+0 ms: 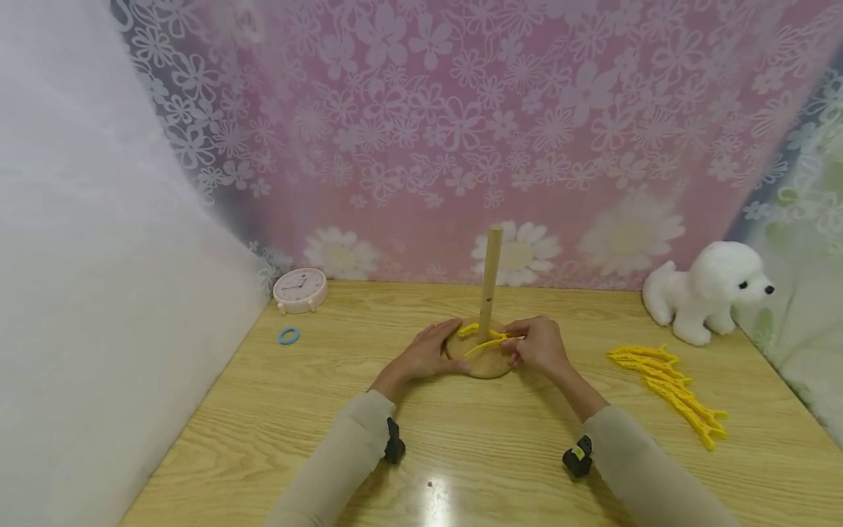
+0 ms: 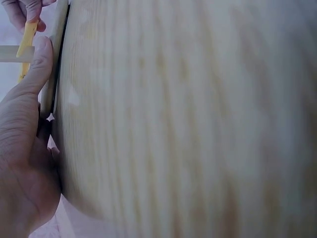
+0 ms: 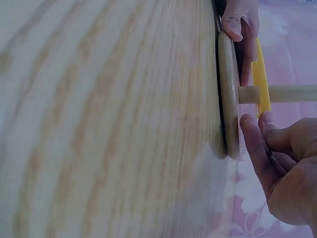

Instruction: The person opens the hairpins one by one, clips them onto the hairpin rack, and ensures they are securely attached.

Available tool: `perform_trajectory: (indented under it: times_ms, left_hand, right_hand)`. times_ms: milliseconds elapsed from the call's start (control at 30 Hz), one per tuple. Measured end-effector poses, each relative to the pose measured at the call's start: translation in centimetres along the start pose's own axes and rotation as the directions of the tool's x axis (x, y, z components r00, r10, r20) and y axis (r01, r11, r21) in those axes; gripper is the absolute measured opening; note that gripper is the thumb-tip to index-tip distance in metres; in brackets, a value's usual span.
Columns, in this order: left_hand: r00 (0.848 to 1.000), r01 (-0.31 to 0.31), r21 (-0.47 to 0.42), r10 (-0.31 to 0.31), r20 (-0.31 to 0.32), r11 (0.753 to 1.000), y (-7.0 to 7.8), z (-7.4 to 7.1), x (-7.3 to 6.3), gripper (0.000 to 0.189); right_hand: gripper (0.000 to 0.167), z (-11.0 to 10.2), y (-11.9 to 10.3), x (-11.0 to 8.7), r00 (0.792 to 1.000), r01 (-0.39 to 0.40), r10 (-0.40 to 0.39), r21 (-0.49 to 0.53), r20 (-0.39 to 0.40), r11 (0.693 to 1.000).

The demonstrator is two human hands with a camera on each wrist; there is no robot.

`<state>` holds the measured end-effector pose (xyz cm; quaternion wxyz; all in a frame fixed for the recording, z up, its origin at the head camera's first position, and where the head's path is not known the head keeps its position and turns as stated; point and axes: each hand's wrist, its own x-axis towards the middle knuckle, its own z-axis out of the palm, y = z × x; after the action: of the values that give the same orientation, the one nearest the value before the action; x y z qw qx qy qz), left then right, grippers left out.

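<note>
A round wooden base (image 1: pixel 489 367) lies on the table with a wooden post (image 1: pixel 491 267) standing upright from it. At its left edge my left hand (image 1: pixel 426 353) grips the base, thumb at the front and fingers farther back. My right hand (image 1: pixel 541 345) pinches one end of a yellow forked plastic piece (image 1: pixel 484 345) between thumb and fingertips. Low on the post, the piece's prongs pass on either side of it. In the right wrist view, the yellow piece (image 3: pixel 262 79) sits across the post, a little above the base (image 3: pixel 229 94).
Several yellow forked pieces (image 1: pixel 672 388) lie in an overlapping row on the right of the table. Behind them sits a white plush dog (image 1: pixel 711 293). A pink clock (image 1: pixel 300 290) and a blue ring (image 1: pixel 288 336) are at the back left. A flowered curtain hangs behind the table.
</note>
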<state>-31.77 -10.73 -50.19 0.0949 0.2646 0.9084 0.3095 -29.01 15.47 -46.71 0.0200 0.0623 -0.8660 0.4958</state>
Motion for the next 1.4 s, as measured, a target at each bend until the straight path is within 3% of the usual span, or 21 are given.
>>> perform_trajectory:
  times_ms: [267,533,700,900,1067,1233,1400]
  left_hand:
    - [1.0,-0.015,0.001,0.015,0.001,1.0,0.0,0.0,0.0,0.101]
    - [1.0,-0.012,-0.013,0.012,-0.001,1.0,-0.1,0.0,-0.1,0.102]
    - [1.0,-0.01,-0.008,0.01,0.002,1.0,-0.2,0.0,-0.1,0.102]
    - [1.0,-0.023,-0.012,0.023,-0.005,1.0,-0.2,0.0,0.0,0.103]
    - [0.999,-0.035,0.006,0.035,-0.009,0.999,-0.1,0.0,0.1,0.102]
    - [0.999,-0.034,0.01,0.034,0.001,0.999,-0.2,0.1,0.0,0.102]
    - [0.999,-0.04,-0.006,0.04,0.0,0.999,-0.1,0.0,0.0,0.103]
  right_hand:
    - [0.029,-0.1,0.0,0.0,1.0,0.019,-0.019,-0.025,0.013,1.0]
    - [0.031,-0.4,0.3,-0.1,0.996,0.008,-0.007,-0.006,0.087,1.0]
    - [0.033,-0.2,0.7,0.0,0.991,-0.037,0.026,0.079,0.132,0.996]
    - [0.034,-0.3,1.1,-0.2,0.987,-0.072,0.035,0.239,0.158,0.968]
    - [0.049,-0.9,1.0,-0.8,0.985,-0.074,0.02,0.314,0.172,0.947]
    - [0.068,-2.3,1.1,-1.6,0.984,-0.066,0.012,0.298,0.179,0.952]
    - [0.069,-4.0,1.7,-2.6,0.986,-0.053,0.001,0.306,0.167,0.951]
